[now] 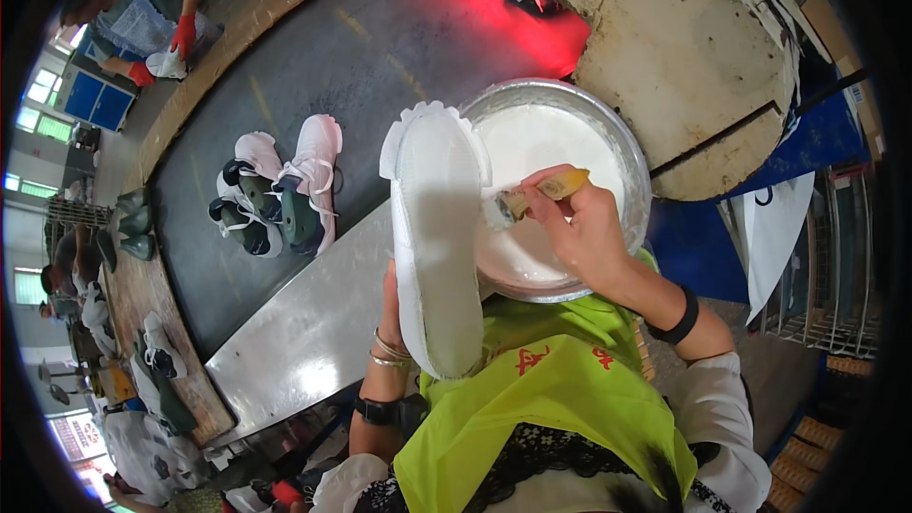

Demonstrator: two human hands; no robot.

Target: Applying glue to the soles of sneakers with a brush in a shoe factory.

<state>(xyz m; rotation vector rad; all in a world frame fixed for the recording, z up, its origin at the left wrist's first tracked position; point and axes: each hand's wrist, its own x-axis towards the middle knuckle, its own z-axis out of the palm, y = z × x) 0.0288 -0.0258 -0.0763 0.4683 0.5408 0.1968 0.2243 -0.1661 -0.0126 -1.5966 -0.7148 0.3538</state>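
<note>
My left hand (390,296) holds a white shoe (435,237) from behind, sole facing up toward me; most of the hand is hidden by the shoe. My right hand (578,228) grips a small brush with a wooden handle (543,192), its bristle tip touching the right edge of the sole. Just behind the brush sits a round metal bowl (625,147) filled with white glue.
Two white shoes on green lasts (275,192) lie on the dark conveyor belt (380,47). A steel ledge (313,323) runs in front of me. A person with red gloves (152,24) works at the far left. More lasted shoes (157,351) sit at the left.
</note>
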